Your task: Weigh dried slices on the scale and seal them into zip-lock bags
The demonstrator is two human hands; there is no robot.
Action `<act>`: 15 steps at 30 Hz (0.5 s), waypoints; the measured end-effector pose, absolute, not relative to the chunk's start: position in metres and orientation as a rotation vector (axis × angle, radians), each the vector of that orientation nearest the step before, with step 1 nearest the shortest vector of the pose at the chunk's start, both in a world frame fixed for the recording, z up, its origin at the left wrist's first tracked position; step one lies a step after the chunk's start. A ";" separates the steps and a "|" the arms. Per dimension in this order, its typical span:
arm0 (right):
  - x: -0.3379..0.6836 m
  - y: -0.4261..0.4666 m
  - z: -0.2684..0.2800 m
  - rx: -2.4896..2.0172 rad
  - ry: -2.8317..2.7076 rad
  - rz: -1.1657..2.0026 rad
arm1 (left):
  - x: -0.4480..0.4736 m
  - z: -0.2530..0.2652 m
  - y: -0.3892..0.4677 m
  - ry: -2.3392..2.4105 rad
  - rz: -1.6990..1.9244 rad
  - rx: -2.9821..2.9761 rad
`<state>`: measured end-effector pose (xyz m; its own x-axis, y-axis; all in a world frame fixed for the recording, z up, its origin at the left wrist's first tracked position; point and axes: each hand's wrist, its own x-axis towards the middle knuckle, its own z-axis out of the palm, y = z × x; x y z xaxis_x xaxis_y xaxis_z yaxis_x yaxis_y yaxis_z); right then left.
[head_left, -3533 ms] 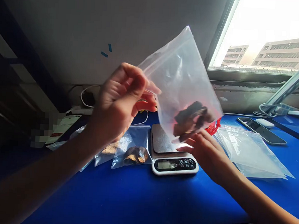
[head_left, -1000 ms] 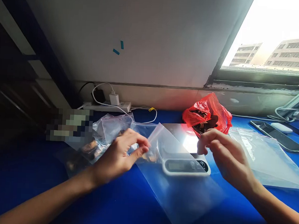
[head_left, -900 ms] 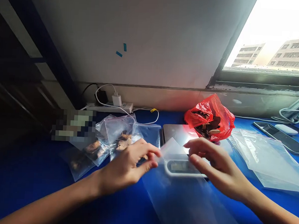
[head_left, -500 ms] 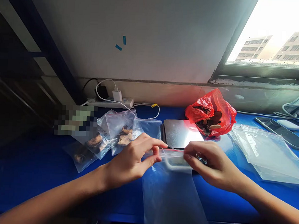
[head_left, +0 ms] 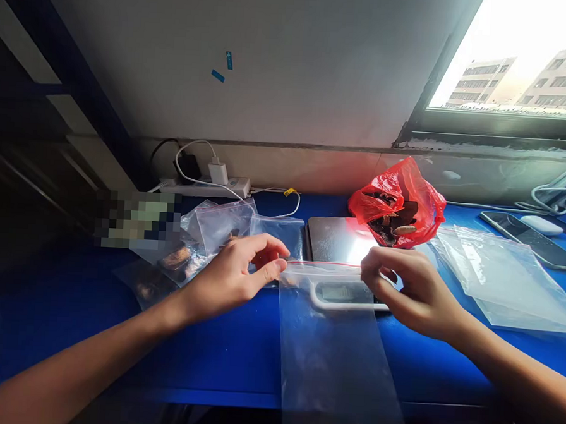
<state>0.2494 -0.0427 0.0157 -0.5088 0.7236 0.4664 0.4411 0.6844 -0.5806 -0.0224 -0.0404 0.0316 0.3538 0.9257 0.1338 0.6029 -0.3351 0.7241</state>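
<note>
A clear zip-lock bag [head_left: 336, 360] with a red line along its top edge hangs between my hands, over the table's front edge. My left hand [head_left: 249, 267] pinches its upper left corner between thumb and fingertips. At the upper right corner, my right hand [head_left: 409, 288] is closed on the same bag. The bag looks flat, with nothing seen inside. Behind it is a kitchen scale [head_left: 331, 237] with a shiny metal plate; its white-rimmed front shows through the plastic. Beyond the scale stands a red plastic bag [head_left: 425, 210], open, with dark brown dried pieces [head_left: 406, 215] in it.
Several clear bags with brown pieces [head_left: 176, 257] lie left of my left hand. A stack of flat clear bags [head_left: 511, 281] rests at the right, near a phone [head_left: 532, 241]. A power strip [head_left: 208, 188] with a white charger [head_left: 217, 172] runs along the wall.
My hands have moved apart, pulling the bag's top edge straight. The bag has risen a little, and its bottom edge now shows. The view has tilted slightly downward.
</note>
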 end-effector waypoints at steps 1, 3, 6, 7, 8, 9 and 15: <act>0.250 -0.042 0.015 -0.886 -2.180 0.495 | -0.023 0.034 -0.039 1.323 0.678 2.036; 0.250 -0.042 0.014 -0.890 -2.165 0.451 | -0.024 0.036 -0.039 1.295 0.592 2.022; 0.249 -0.041 0.012 -0.909 -2.141 0.390 | -0.025 0.036 -0.042 1.223 0.631 2.045; 0.248 -0.041 0.011 -0.914 -2.140 0.384 | -0.025 0.036 -0.044 1.207 0.670 2.068; 0.247 -0.041 0.011 -0.917 -2.142 0.384 | -0.025 0.036 -0.045 1.201 0.712 2.095; 0.247 -0.041 0.011 -0.917 -2.146 0.392 | -0.026 0.036 -0.046 1.203 0.752 2.122; 0.248 -0.041 0.009 -0.917 -2.161 0.414 | -0.028 0.039 -0.045 1.248 0.842 2.203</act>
<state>0.2478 -0.0407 0.0094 -0.4711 0.7213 0.5078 0.4825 0.6926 -0.5361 -0.0279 -0.0450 0.0391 0.3981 0.8738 0.2794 0.5864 -0.4766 0.6550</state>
